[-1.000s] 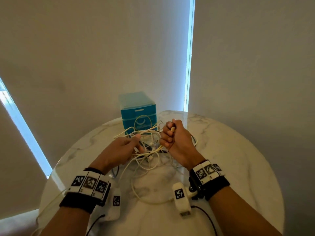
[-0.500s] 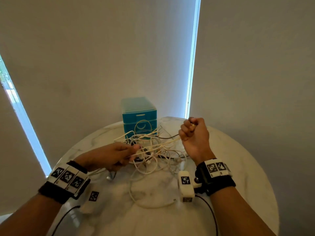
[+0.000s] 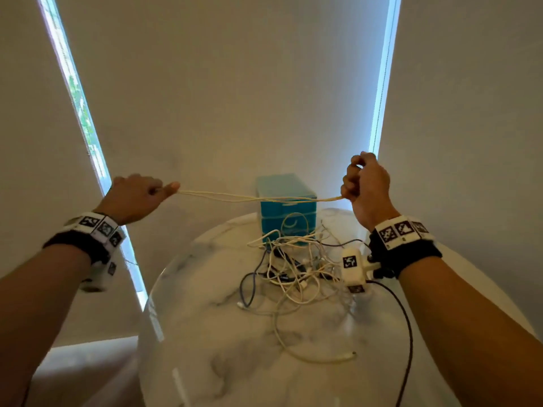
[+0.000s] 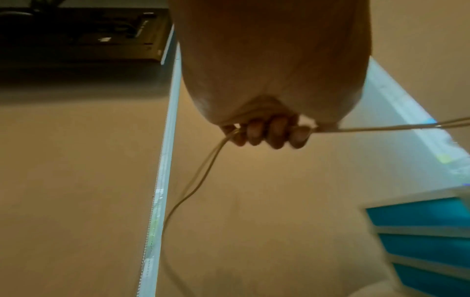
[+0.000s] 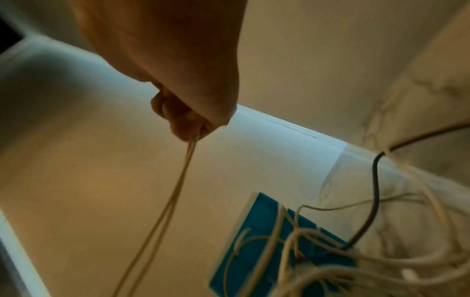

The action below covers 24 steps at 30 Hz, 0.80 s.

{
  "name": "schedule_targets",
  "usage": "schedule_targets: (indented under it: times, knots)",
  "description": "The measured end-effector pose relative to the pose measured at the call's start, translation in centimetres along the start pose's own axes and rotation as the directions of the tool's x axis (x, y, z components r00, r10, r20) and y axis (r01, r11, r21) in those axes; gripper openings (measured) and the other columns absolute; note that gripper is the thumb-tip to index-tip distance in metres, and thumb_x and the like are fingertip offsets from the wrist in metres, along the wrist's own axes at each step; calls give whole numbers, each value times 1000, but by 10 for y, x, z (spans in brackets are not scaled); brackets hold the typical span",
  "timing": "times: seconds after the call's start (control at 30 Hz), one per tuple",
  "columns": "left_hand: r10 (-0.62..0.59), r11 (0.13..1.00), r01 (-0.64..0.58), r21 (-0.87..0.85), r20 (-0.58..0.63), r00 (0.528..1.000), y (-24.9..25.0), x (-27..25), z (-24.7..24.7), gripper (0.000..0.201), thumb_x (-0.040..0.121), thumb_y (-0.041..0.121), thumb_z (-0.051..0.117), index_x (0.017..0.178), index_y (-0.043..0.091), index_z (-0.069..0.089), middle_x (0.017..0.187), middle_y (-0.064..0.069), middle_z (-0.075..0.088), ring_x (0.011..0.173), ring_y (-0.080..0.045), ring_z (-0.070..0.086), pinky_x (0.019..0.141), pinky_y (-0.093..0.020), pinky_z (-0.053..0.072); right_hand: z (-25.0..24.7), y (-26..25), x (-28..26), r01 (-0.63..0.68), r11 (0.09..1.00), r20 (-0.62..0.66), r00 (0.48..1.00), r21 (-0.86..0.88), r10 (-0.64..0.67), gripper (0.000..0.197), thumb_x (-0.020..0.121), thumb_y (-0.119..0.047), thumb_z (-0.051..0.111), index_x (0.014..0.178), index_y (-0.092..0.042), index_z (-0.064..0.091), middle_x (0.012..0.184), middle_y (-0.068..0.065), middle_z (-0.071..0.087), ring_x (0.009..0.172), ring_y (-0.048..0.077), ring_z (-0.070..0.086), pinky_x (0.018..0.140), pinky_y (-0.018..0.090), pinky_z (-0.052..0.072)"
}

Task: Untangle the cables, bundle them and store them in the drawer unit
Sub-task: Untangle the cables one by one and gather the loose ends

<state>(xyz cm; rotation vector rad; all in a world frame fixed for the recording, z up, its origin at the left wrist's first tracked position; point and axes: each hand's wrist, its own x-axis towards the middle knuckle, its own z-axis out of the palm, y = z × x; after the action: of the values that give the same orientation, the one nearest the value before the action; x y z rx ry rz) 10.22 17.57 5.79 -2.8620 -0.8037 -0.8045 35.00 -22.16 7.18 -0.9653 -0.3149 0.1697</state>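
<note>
A round marble surface (image 3: 205, 362) sits before me, its near half bare out to the curved edge, with a blue drawer unit (image 3: 286, 210) at the far edge. A tangle of cables (image 3: 293, 268) lies in front of the unit. Above it, my left hand (image 3: 138, 198) and right hand (image 3: 367, 186), well apart in open air, each grip one cream cable (image 3: 258, 198) stretched doubled between them.

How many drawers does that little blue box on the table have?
3 drawers show on the blue drawer unit in the left wrist view, stacked: top, middle and bottom. The bottom one runs off the picture's edge, so more may be hidden below.
</note>
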Motion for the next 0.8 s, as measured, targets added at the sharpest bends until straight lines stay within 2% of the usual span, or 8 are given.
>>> schedule_targets:
  times: [0.1,0.17,0.23,0.3,0.37,0.47,0.6,0.8]
  knots:
    - [-251,910,204,361,89,964,5,8,24,59,105,64,42,130,16,65,140,-17,56,140,-38,42,120,-54,25,26,40,-31,-68,996,174,982,-60,78,20,107,-22,45,90,-19,54,59,-5,30,49,14,22,47,29,20]
    - [-256,931,180,319,216,942,31,6,41,54,104,43,55,149,14,51,154,-18,44,147,-39,35,126,-53,18,35,67,-51,-133,990,219,966,-41,139,16,107,-18,46,95,-15,56,59,-4,31,50,13,22,51,31,20]
    - [-14,995,33,-89,212,977,79,1,45,45,104,24,55,149,16,52,152,-14,50,144,-36,42,121,-46,29,38,89,-62,-191,982,226,957,14,182,16,107,-15,46,97,-12,57,58,-3,32,50,12,23,54,32,23]
    - [177,827,-86,-556,112,978,142,-16,36,35,108,28,54,141,17,60,143,-6,62,135,-24,55,110,-34,41,37,101,-66,-236,968,206,955,82,215,15,108,-14,45,99,-11,57,57,-2,31,50,12,25,55,31,25]
    - [240,599,-17,-801,159,958,200,-34,31,53,102,61,49,132,19,64,129,-1,71,121,-16,66,102,-33,50,34,102,-71,-224,967,164,965,119,204,17,109,-16,45,100,-11,57,57,-1,38,50,12,29,54,30,30]
    - [307,427,141,-893,290,906,257,-49,49,86,91,90,33,138,23,59,121,-7,74,107,-17,73,98,-47,61,24,94,-73,-136,990,75,988,32,134,38,114,-38,43,103,-10,67,78,8,74,63,18,65,66,33,55]
    - [361,548,53,-835,293,886,292,-51,57,85,94,90,10,149,43,52,133,2,70,103,-15,73,78,-42,65,3,84,-66,-39,969,-29,999,-243,33,61,112,-61,29,109,-19,73,104,8,82,101,24,77,79,41,62]
    - [473,514,-43,-857,241,848,310,-46,71,61,110,67,11,153,46,49,148,8,63,135,-10,58,117,-38,46,-25,80,-50,-7,928,19,1000,-372,15,69,110,-65,25,111,-17,74,108,8,80,112,22,74,86,33,56]
